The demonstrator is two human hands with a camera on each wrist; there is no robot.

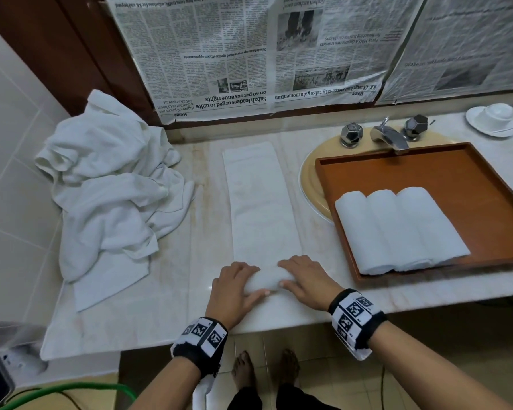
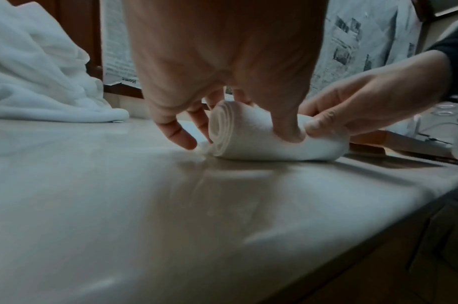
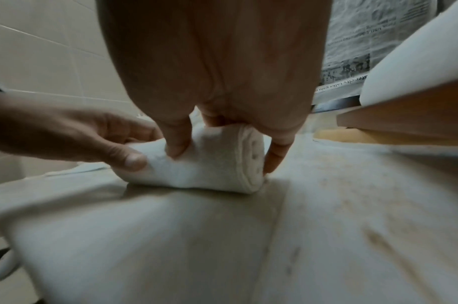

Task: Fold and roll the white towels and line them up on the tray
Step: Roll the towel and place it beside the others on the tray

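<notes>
- The counter (image 1: 172, 294) is pale marble and runs under everything you are working on.
- The pile (image 1: 107, 184) of loose white towels sits at your far left, against the tiled wall.
- The tray (image 1: 444, 173) is orange-brown and lies over the sink on your right; three rolls (image 1: 397, 229) lie side by side on its near part, touching.
- The towel (image 1: 261, 202) is folded into a long strip running away from you, its near end rolled up into a short roll under your hands.
- Your left hand (image 1: 234, 288) curls over the roll's left end, thumb pressing its near side.
- Your right hand (image 1: 305, 279) curls over the right end, thumb pressing likewise.
</notes>
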